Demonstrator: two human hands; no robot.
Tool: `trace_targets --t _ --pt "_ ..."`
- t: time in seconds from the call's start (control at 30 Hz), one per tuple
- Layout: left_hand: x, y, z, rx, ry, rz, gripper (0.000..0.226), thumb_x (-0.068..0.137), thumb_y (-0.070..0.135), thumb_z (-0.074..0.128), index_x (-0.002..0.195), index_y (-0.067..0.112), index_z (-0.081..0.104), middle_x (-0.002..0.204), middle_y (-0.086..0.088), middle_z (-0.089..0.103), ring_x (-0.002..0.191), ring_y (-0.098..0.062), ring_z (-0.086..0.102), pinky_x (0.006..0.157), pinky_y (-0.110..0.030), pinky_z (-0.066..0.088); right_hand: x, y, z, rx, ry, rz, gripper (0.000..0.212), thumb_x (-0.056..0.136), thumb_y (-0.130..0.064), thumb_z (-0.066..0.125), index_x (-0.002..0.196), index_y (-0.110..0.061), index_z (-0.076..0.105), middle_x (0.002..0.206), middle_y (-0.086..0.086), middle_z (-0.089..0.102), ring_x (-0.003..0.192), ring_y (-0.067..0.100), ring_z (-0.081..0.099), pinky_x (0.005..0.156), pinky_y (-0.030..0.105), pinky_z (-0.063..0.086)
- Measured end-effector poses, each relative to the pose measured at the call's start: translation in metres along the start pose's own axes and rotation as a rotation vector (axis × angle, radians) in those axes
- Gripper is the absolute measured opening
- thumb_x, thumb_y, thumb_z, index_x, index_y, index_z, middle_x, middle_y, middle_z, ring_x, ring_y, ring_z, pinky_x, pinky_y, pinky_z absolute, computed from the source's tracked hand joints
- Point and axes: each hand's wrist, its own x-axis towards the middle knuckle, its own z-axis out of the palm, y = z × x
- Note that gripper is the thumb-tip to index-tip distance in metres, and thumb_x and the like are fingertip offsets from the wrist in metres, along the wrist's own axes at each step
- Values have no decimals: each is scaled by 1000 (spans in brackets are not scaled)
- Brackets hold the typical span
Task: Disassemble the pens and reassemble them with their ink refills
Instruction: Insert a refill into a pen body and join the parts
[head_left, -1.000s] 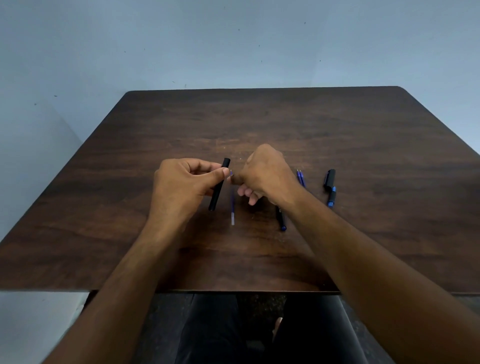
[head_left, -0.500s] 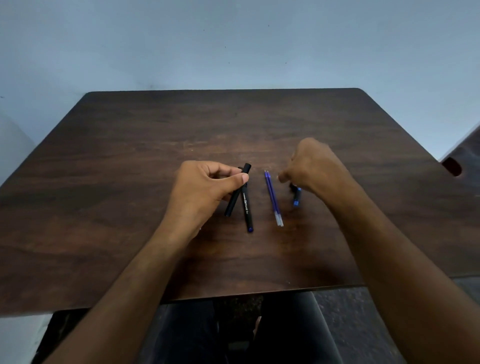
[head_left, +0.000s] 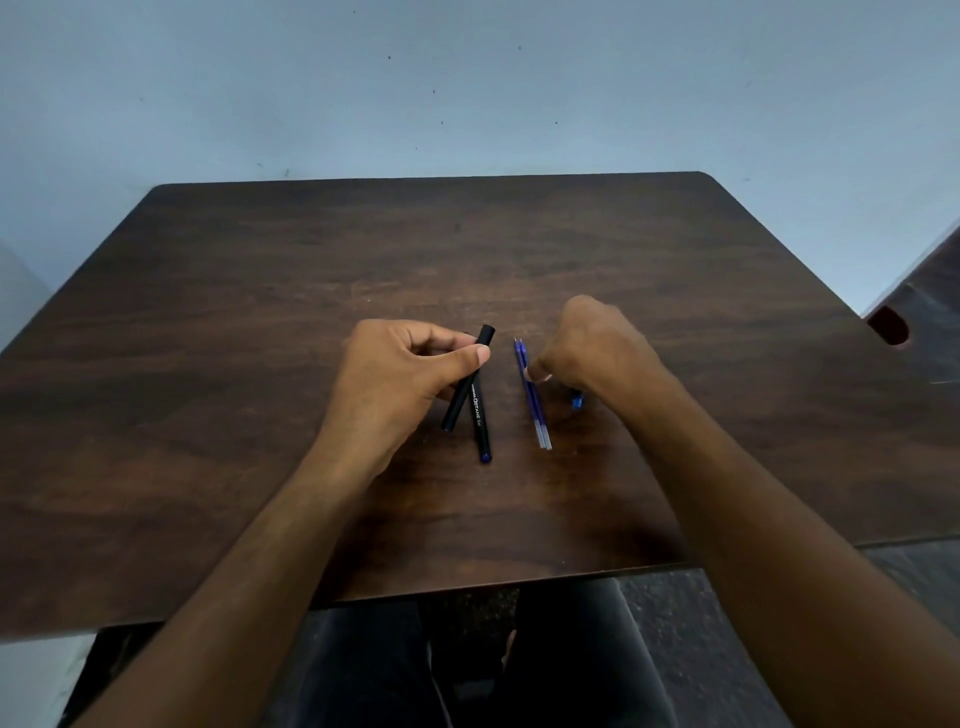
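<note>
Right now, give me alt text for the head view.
The left hand pinches a black pen barrel above a wooden table, while the right hand touches two blue ink refills lying side by side. A second black barrel lies beneath the held one.

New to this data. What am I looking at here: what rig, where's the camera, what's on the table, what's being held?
No robot here: a person works with two bare hands, and the single picture comes from a wide-angle camera worn on the head, looking forward and down.

The dark wooden table holds pen parts. The left hand grips a black pen barrel, tilted with its far end raised. Beside it a second black barrel with white lettering and a blue tip lies flat.

To the right lie two blue ink refills, side by side. The right hand reaches down with fingertips at them; whether it already pinches one is unclear. A small blue piece peeks from under that hand, mostly hidden.
</note>
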Motion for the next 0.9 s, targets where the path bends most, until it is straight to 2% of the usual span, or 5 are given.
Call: trace_targets --t 0.1,0.27,0.63,0.8,0.9 --pt "0 -1 0 2 1 -3 11 75 27 84 85 24 79 75 10 77 69 -7 73 65 -24 59 0 0 1 3 -9 6 41 78 -32 84 72 -15 47 81 6 59 69 22 58 68 41 54" --pt "0 -1 -1 14 -5 -7 10 76 27 84 84 24 79 76 10 77 69 -7 73 67 -26 60 0 0 1 -17 26 4 39 78 -31 84 71 -15 49 76 6 59 62 22 56 46 34 38" --pt "3 -3 0 -3 -18 -2 9 74 27 85 81 26 79 76 11 77 69 -8 73 64 -23 59 1 -1 4 -42 49 -9 29 80 -29 80 75 -15 55 75 6 57 62 21 54 49 34 39" --pt "3 -4 3 -12 -13 -3 10 75 25 85 83 23 79 76 9 77 68 -8 73 63 -25 57 -3 -5 6 -123 79 -52 36 84 -30 76 67 -16 47 70 4 54 58 20 50 45 31 31" --pt "3 -5 4 -2 -15 -10 10 75 25 85 83 24 79 76 9 77 67 -7 73 64 -26 58 -4 -8 7 -127 53 -53 36 84 -33 75 69 -17 46 72 4 55 61 20 50 51 34 38"
